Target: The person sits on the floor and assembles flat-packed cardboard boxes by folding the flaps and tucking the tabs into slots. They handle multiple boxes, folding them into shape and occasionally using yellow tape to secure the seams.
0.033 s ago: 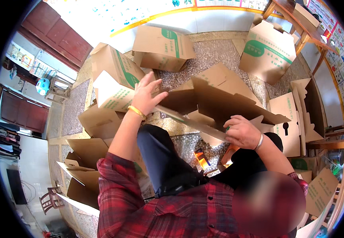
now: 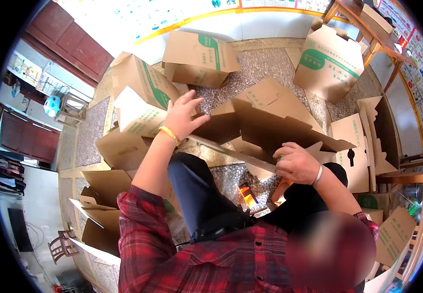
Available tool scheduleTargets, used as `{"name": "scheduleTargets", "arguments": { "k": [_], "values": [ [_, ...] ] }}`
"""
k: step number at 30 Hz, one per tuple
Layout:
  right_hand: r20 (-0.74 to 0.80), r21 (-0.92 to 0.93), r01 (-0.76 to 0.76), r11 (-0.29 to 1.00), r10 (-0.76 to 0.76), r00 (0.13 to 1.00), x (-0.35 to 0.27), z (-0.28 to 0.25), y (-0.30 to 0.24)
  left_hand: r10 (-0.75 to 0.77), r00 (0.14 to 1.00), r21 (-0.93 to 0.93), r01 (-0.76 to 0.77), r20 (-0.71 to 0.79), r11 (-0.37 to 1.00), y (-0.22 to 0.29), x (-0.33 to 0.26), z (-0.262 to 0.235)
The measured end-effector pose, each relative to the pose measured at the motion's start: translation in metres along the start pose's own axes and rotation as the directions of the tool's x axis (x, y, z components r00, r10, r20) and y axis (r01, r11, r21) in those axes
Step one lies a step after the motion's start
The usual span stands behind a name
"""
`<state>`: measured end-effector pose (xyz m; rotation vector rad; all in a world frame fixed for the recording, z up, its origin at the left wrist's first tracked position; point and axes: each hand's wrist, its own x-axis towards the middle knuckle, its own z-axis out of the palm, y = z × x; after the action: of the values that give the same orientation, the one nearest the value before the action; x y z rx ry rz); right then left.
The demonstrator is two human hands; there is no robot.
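An open brown cardboard box (image 2: 280, 128) stands in front of my legs, its upper flaps spread and its dark inside showing. My right hand (image 2: 297, 163) is closed on the right end of its near edge. A small bit of green shows at those fingertips; I cannot make out what it is. My left hand (image 2: 184, 116), with a yellow bangle at the wrist, is raised over the left end of that edge. Its fingers are spread and nothing is in them. Whether its palm touches the cardboard is hidden.
Cartons with green print stand around me: one (image 2: 199, 56) at the back, a white-sided one (image 2: 145, 93) at left, another (image 2: 326, 61) at far right. Open boxes (image 2: 106, 188) line my left. An orange-and-black object (image 2: 248, 195) lies on the floor between my feet.
My left hand has shifted slightly right and down, and the box's near edge has moved slightly left. My right hand keeps its hold.
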<state>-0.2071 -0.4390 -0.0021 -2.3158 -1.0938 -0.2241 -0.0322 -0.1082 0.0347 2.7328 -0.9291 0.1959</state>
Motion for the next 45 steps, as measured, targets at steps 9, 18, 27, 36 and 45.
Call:
{"name": "scheduleTargets", "arguments": {
  "k": [9, 18, 27, 36, 45],
  "values": [
    [0.047, -0.117, -0.027, 0.993, 0.032, 0.998, 0.009, -0.001, -0.014, 0.202, 0.944, -0.211, -0.148, 0.261, 0.966, 0.052, 0.049, 0.030],
    [0.045, -0.221, -0.386, 0.896, 0.404, 0.913, -0.047, -0.028, -0.034, -0.067, 0.981, -0.376, 0.132, 0.181, 0.917, -0.021, 0.052, 0.016],
    [0.184, -0.317, -0.651, 0.689, 0.718, 0.671, -0.005, -0.043, -0.012, -0.191, 0.975, -0.243, 0.214, 0.114, 0.946, -0.021, 0.050, 0.032],
    [0.545, -0.296, -0.571, 0.766, 0.627, 0.558, 0.028, -0.065, 0.023, -0.198, 0.973, -0.153, 0.215, 0.115, 0.965, -0.014, 0.052, 0.032],
    [0.347, -0.302, -0.458, 0.836, 0.544, 0.764, 0.061, -0.035, -0.004, -0.187, 0.978, -0.056, 0.192, 0.096, 0.980, -0.017, 0.046, 0.028]
  ]
}}
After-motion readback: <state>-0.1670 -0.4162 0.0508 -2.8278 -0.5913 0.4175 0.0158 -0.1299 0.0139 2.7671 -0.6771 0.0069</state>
